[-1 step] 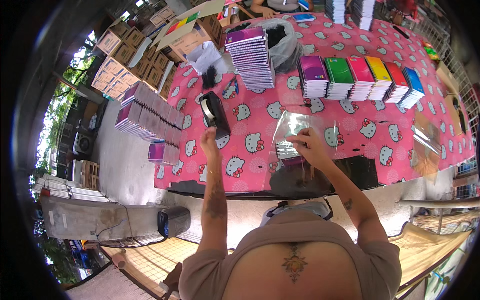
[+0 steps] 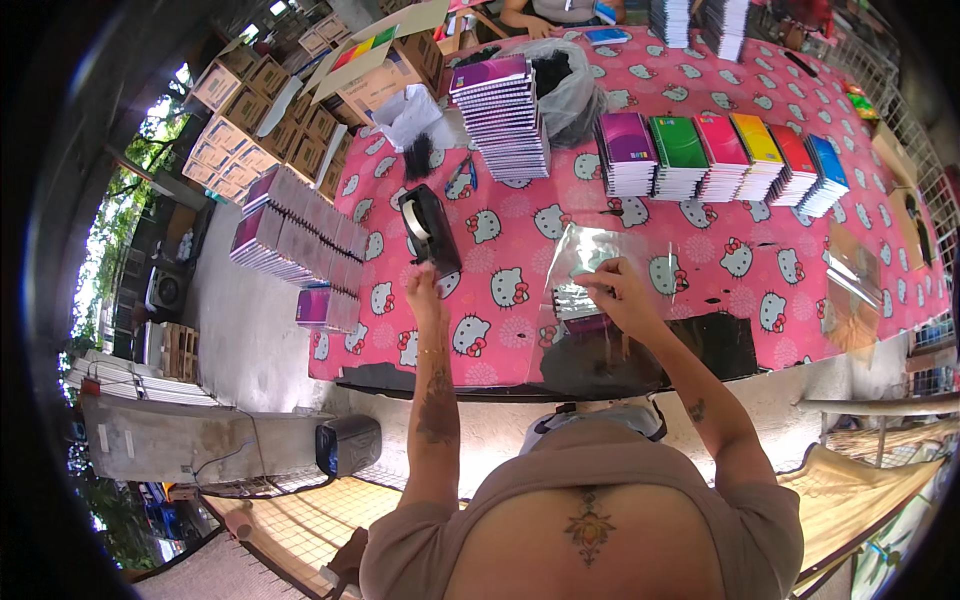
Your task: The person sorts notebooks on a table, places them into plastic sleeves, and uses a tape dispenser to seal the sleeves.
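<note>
A black tape dispenser [image 2: 447, 232] with a light roll stands on the table, left of the middle. My left hand [image 2: 425, 290] is just at its near end, fingers drawn together; what they hold, perhaps a strip, is too small to make out. A glossy clear plastic sheet [image 2: 578, 255] lies in front of me, reaching toward the table's near edge. My right hand [image 2: 617, 292] is over it, thumb and fingers pinched at the plastic. Partly under the sheet shows a spiral notebook [image 2: 590, 324] with a purple part; my right hand and glare hide some of it.
A tall stack of purple spiral notebooks [image 2: 497, 115] stands beyond the dispenser, beside a plastic bag [image 2: 575, 95]. Coloured notebook stacks [image 2: 680, 143] line the right. More stacks [image 2: 300, 235] edge the left side. Scissors [image 2: 461, 180] lie near black wires [image 2: 418, 157]. Another person sits across.
My left hand has moved slightly toward me and to the right, away from the near end of the dispenser. My right hand has stayed almost in place.
</note>
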### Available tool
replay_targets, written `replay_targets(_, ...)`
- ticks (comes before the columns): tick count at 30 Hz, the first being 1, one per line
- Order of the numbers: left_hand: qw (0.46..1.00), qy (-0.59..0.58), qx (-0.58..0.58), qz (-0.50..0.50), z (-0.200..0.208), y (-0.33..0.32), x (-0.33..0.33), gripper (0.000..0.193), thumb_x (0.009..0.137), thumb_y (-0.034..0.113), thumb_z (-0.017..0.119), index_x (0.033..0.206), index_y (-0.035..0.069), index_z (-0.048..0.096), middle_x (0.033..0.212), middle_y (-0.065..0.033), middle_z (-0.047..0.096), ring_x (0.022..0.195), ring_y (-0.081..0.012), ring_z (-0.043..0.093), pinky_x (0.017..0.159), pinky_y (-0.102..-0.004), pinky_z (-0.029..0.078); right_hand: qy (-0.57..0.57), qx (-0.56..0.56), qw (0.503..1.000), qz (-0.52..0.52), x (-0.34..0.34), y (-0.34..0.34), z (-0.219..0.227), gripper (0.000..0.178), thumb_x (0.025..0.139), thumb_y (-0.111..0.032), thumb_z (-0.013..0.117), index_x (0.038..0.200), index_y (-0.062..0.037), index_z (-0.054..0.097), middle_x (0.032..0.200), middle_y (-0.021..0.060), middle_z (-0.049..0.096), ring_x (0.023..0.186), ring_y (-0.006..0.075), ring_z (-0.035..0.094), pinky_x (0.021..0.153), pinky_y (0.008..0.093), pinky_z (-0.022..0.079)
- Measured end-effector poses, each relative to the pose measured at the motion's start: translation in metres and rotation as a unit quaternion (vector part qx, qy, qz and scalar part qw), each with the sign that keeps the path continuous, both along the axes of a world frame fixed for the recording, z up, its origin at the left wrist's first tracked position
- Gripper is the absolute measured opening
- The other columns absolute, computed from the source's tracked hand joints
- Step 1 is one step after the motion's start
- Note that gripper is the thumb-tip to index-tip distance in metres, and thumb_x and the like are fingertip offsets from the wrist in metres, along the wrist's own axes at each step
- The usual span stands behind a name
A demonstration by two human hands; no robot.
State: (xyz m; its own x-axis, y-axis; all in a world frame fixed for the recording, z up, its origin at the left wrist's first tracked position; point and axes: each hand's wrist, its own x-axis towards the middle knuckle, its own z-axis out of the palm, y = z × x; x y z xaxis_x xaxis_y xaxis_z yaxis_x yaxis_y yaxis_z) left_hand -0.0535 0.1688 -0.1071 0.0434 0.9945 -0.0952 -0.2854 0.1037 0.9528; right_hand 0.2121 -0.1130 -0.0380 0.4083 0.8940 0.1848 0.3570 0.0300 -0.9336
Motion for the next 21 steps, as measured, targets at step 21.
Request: replay_targets(21,0.403,0.344,0.264,-0.806,0.109,-0.047,0.2,0.027,0.088,0.032,0.073,0.093,0.006,0.065,0.079,-0.0021,0.065,0.072,-0.0145,0.062,0.067,-0.0321,0.049,0.09,0.035,0.995,-0.036,-0.006,-0.002,0.0,0.063,0.08,-0.011,0.071,0.138,-0.0111,0.047,0.111,0.0106,0.047,0.1,0.0206,0.05,0.087,0.0339,0.046)
